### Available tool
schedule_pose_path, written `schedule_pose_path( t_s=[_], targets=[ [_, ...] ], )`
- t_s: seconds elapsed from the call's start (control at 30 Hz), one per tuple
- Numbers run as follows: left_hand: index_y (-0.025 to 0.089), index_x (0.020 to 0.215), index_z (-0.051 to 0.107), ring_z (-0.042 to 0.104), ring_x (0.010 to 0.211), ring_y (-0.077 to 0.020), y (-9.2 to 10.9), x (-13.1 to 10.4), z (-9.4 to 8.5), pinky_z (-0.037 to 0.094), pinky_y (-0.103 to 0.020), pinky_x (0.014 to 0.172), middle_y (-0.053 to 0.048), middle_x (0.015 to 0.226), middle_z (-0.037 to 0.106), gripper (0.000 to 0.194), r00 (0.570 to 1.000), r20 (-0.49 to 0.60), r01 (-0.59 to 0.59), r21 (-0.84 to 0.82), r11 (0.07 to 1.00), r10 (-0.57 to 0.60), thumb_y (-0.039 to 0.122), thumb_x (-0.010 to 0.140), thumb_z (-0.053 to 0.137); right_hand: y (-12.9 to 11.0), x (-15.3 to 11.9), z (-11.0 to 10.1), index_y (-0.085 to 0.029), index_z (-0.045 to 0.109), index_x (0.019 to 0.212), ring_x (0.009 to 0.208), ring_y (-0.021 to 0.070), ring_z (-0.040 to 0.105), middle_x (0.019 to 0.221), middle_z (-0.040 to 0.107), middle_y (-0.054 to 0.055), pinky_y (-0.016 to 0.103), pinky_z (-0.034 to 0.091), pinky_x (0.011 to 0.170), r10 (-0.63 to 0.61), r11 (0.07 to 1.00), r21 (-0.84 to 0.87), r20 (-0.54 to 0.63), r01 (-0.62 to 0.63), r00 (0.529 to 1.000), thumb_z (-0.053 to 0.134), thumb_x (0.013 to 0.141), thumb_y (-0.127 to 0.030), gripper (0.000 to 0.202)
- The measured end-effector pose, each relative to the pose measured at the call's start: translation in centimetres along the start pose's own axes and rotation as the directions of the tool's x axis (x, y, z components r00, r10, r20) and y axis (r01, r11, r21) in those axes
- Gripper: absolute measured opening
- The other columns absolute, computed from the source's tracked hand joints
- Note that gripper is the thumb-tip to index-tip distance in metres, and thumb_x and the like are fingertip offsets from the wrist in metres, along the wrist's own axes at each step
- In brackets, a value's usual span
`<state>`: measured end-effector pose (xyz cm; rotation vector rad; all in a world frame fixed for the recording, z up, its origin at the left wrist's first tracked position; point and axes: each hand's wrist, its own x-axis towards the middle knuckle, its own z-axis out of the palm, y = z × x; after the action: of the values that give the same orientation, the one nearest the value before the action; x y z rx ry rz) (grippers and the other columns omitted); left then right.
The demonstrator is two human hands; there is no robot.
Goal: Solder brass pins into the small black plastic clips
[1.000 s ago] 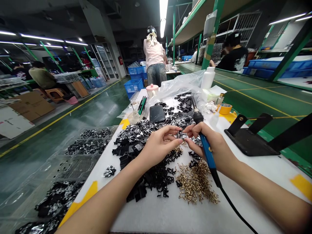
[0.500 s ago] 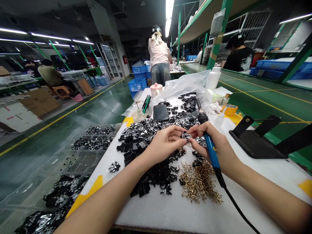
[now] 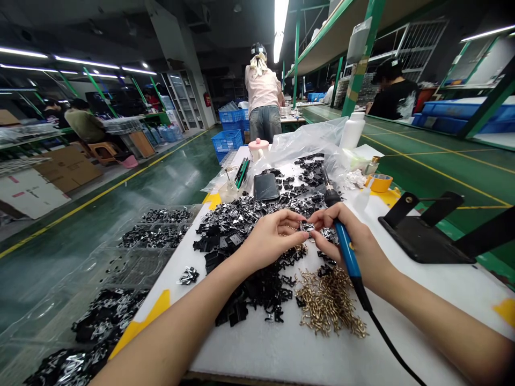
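Note:
Between the fingertips of my left hand [image 3: 277, 236] is a small silvery metal part [image 3: 307, 227], too small to name more closely. The fingertips of my right hand [image 3: 354, 236] touch its other side. A blue-handled soldering iron [image 3: 347, 249] lies in my right hand too, its tip pointing up and away and its black cord running down to the right. Below my hands spreads a heap of brass-coloured bent pins [image 3: 332, 300]. Black and silver small parts [image 3: 229, 225] are piled around and under my left hand.
Clear plastic trays [image 3: 132, 268] with similar parts stand along the left. A black metal stand [image 3: 426, 236] sits at the right, near yellow tape [image 3: 380, 183]. Behind are a dark shallow tray [image 3: 266, 186], a lidded cup [image 3: 258, 149], a white bottle [image 3: 353, 130] and a person [image 3: 263, 91].
Both hands stay together in nearly the same place. The silvery part between the fingertips shows slightly more, and the iron has tilted a little to the left.

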<state>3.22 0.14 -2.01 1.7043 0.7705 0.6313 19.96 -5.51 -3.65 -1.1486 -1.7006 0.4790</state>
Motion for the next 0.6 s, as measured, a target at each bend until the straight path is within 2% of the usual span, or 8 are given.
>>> schedule_pose_path(
  t_s=[0.27, 0.47, 0.6],
  targets=[
    [0.013, 0.102, 0.052, 0.063, 0.077, -0.0161, -0.29, -0.03, -0.10, 0.050, -0.032, 0.072, -0.007, 0.082, 0.061, 0.034, 0.995, 0.060, 0.084, -0.165, 0.983, -0.075, 0.030, 0.076, 0.064, 0.10, 0.04, 0.02, -0.024, 0.035, 0.079, 0.084, 0.0172, 0.056, 0.088, 0.052, 0.001, 0.033, 0.043, 0.073, -0.002, 1.000, 0.001, 0.004, 0.002, 1.000, 0.055, 0.078, -0.018, 0.021],
    [0.014, 0.103, 0.051, 0.062, 0.072, -0.0135, -0.33, 0.04, -0.21, 0.049, -0.028, 0.070, -0.004, 0.079, 0.059, 0.036, 0.997, 0.059, 0.050, -0.161, 0.986, -0.041, 0.029, 0.074, 0.066, 0.22, 0.07, -0.07, -0.024, 0.035, 0.079, 0.084, 0.0172, 0.056, 0.090, 0.054, 0.002, 0.033, 0.043, 0.072, -0.030, 0.998, -0.049, 0.022, 0.031, 0.999, 0.055, 0.078, -0.019, 0.021],
    [0.014, 0.105, 0.051, 0.059, 0.070, -0.0114, -0.19, 0.08, -0.29, 0.048, -0.027, 0.068, -0.001, 0.076, 0.054, 0.037, 1.000, 0.028, 0.008, -0.160, 0.987, -0.004, 0.027, 0.074, 0.066, 0.40, 0.03, -0.03, -0.023, 0.035, 0.080, 0.097, 0.0208, 0.055, 0.097, 0.055, 0.006, 0.036, 0.044, 0.077, -0.096, 0.989, -0.111, 0.025, 0.098, 0.995, 0.055, 0.079, -0.020, 0.020]
  ],
)
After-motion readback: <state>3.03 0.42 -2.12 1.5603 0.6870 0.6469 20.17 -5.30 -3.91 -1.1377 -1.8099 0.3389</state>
